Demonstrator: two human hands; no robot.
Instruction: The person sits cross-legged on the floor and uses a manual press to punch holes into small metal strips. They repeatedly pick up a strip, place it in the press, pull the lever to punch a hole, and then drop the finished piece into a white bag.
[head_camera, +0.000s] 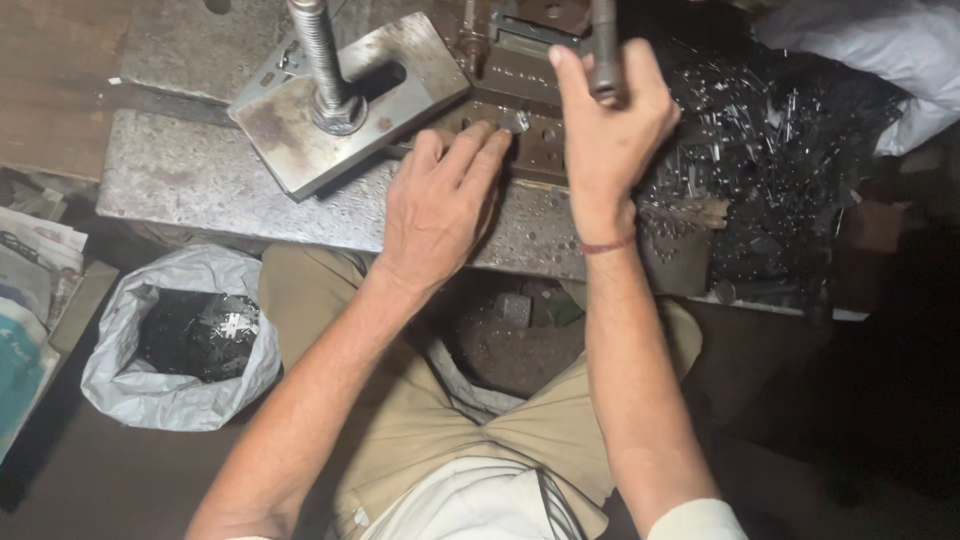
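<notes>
My left hand lies flat on the steel press bed, its fingertips pinching a small shiny metal piece at the dark die block. My right hand is raised and closed around the dark vertical lever handle of the press. A thin red band circles that wrist. A threaded rod with a nut stands on a tilted steel clamp plate just left of my left hand.
A heap of small metal pieces lies to the right of the die. On the floor at left stands a white sack holding dark stamped parts. Newspapers lie at the far left. A white bag sits top right.
</notes>
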